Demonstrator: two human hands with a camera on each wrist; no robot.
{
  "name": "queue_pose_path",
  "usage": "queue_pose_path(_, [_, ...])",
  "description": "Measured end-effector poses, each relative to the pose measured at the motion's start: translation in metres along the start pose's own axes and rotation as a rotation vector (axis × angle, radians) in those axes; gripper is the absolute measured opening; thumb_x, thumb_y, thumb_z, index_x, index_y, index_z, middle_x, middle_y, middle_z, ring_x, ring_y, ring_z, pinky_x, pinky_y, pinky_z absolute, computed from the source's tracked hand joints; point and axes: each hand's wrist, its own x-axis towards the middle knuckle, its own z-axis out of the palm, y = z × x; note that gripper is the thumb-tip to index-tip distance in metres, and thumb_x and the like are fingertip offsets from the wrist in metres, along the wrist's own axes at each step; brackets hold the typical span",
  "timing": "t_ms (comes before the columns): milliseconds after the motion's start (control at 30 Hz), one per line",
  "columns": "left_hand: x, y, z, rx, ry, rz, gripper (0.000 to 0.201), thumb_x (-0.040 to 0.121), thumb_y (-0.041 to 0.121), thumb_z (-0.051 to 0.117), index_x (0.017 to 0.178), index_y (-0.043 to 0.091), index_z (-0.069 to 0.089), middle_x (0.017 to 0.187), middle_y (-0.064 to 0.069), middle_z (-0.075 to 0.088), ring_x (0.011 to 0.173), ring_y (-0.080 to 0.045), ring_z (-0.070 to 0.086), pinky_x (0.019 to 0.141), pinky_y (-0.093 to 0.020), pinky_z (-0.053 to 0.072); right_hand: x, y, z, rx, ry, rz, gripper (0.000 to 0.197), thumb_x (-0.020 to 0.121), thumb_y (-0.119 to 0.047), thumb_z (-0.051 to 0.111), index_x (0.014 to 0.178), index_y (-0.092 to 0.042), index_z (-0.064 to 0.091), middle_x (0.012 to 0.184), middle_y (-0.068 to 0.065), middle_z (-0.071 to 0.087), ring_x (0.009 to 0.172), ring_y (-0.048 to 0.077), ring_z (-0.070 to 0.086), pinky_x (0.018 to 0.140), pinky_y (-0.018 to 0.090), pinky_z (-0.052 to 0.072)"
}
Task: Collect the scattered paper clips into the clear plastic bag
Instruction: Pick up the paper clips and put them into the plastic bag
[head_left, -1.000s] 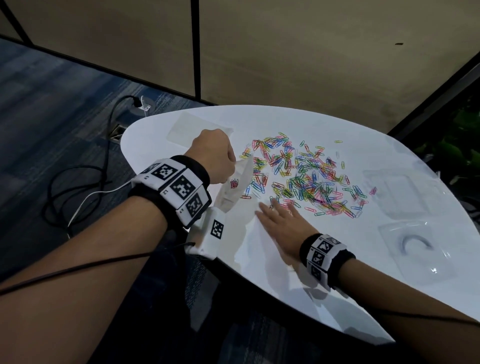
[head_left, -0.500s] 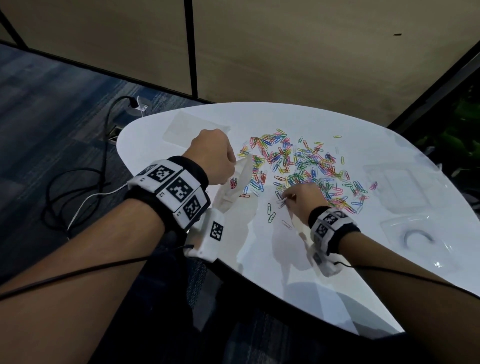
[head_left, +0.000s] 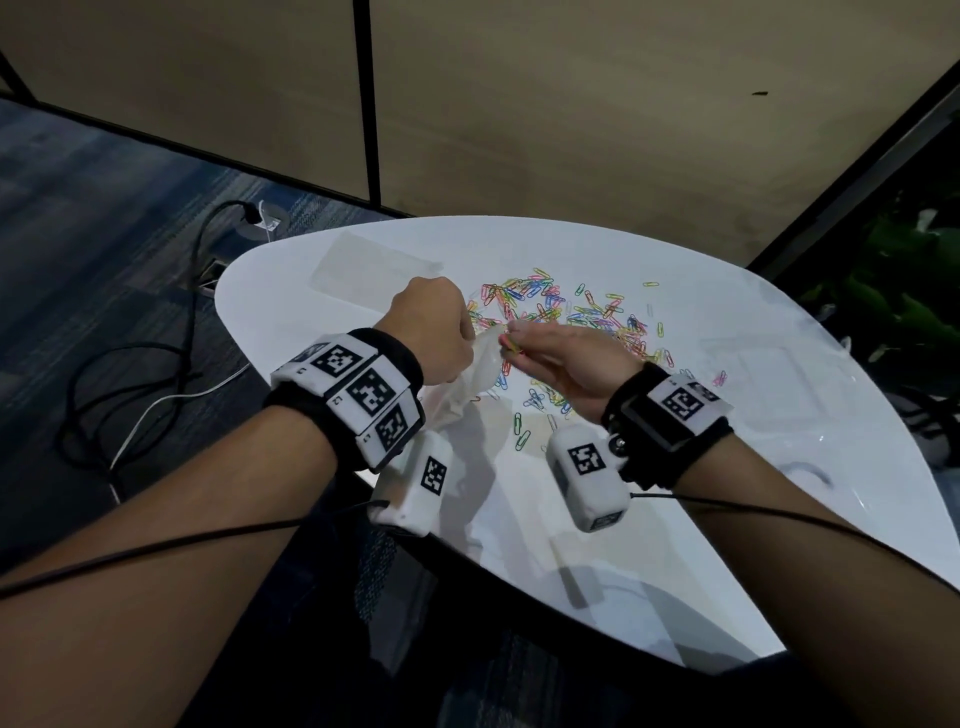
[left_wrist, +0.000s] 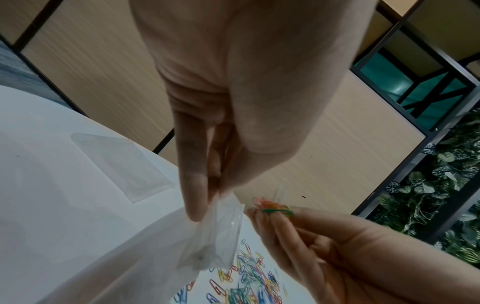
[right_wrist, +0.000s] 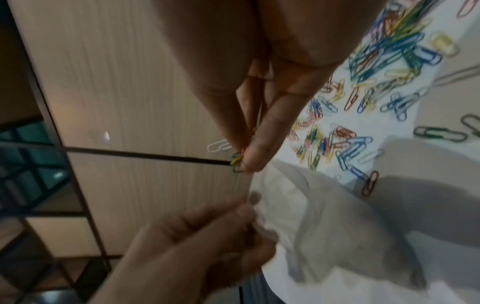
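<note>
The clear plastic bag (head_left: 480, 371) is pinched at its rim by the left hand (head_left: 431, 332), at 9 o'clock of the paper clips (head_left: 571, 322). A small bunch of clips (left_wrist: 275, 207) is pinched by the right hand (head_left: 566, 364) beside the mouth. The mouth should be held wide and the bunch released only once well inside.

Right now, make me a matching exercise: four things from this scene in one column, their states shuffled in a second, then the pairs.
1. left hand
2. right hand
3. clip pile
4. flat bag

A. lies empty at the table's far left
B. pinches a few clips
C. holds the clear bag's mouth up
D. lies scattered on the table

Pairs: 1-C, 2-B, 3-D, 4-A
</note>
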Motion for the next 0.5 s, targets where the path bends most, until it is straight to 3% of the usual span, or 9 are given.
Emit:
queue_pose_path(167, [-0.001, 0.005, 0.004, -0.023, -0.011, 0.023, 0.016, 0.085, 0.005, 0.065, 0.084, 0.010, 0.080, 0.085, -0.010, 0.076, 0.087, -0.028, 0.074, 0.086, -0.038, 0.062, -0.001, 0.021, 0.025, -0.158, 0.004, 0.031, 0.024, 0.087, 0.010, 0.060, 0.109, 0.020, 0.061, 0.094, 0.022, 0.067, 0.075, 0.021, 0.069, 0.068, 0.019, 0.059])
queue_pose_path(233, [-0.001, 0.006, 0.005, -0.019, -0.014, 0.026, 0.018, 0.085, 0.005, 0.064, 0.087, 0.010, 0.081, 0.077, -0.005, 0.070, 0.090, -0.029, 0.074, 0.088, -0.038, 0.061, -0.001, 0.026, 0.028, -0.278, 0.008, 0.002, 0.025, 0.085, 0.014, 0.059, 0.109, 0.014, 0.065, 0.093, 0.020, 0.068, 0.077, 0.022, 0.068, 0.071, 0.022, 0.059])
queue_pose_path(300, [-0.002, 0.006, 0.006, -0.011, -0.018, 0.029, 0.020, 0.085, 0.005, 0.063, 0.089, 0.011, 0.081, 0.073, -0.002, 0.065, 0.092, -0.028, 0.073, 0.088, -0.037, 0.061, -0.001, 0.030, 0.026, -0.464, 0.010, -0.069, 0.022, 0.082, 0.010, 0.063, 0.097, 0.000, 0.074, 0.087, 0.017, 0.072, 0.078, 0.024, 0.068, 0.079, 0.030, 0.060])
queue_pose_path(367, [-0.002, 0.006, 0.007, -0.016, -0.025, 0.036, 0.019, 0.085, 0.005, 0.063, 0.089, 0.010, 0.081, 0.078, -0.004, 0.067, 0.091, -0.028, 0.073, 0.087, -0.038, 0.061, -0.001, 0.031, 0.022, -0.767, 0.054, -0.177, 0.018, 0.079, -0.003, 0.067, 0.079, -0.018, 0.078, 0.074, 0.012, 0.073, 0.068, 0.021, 0.066, 0.074, 0.036, 0.060])
queue_pose_path(400, [-0.003, 0.006, 0.008, -0.023, -0.032, 0.038, 0.019, 0.085, 0.003, 0.063, 0.089, 0.010, 0.081, 0.080, -0.005, 0.068, 0.091, -0.029, 0.073, 0.087, -0.039, 0.062, -0.001, 0.030, 0.021, -0.913, 0.083, -0.235, 0.019, 0.080, -0.008, 0.066, 0.073, -0.022, 0.076, 0.068, 0.008, 0.071, 0.063, 0.018, 0.064, 0.068, 0.033, 0.060])
queue_pose_path(433, [-0.003, 0.006, 0.008, -0.024, -0.037, 0.038, 0.020, 0.084, 0.002, 0.063, 0.089, 0.010, 0.081, 0.080, -0.005, 0.069, 0.090, -0.029, 0.073, 0.087, -0.039, 0.062, -0.001, 0.028, 0.021, -1.019, 0.101, -0.282, 0.019, 0.082, -0.011, 0.065, 0.073, -0.024, 0.075, 0.066, 0.004, 0.070, 0.061, 0.016, 0.063, 0.064, 0.028, 0.057])
queue_pose_path(500, [-0.003, 0.006, 0.007, -0.009, -0.035, 0.034, 0.021, 0.082, 0.000, 0.063, 0.089, 0.010, 0.080, 0.073, -0.001, 0.065, 0.089, -0.028, 0.074, 0.086, -0.039, 0.062, 0.000, 0.027, 0.022, -1.117, 0.067, -0.303, 0.021, 0.086, -0.010, 0.060, 0.091, -0.021, 0.077, 0.079, 0.001, 0.073, 0.073, 0.014, 0.067, 0.069, 0.025, 0.054])
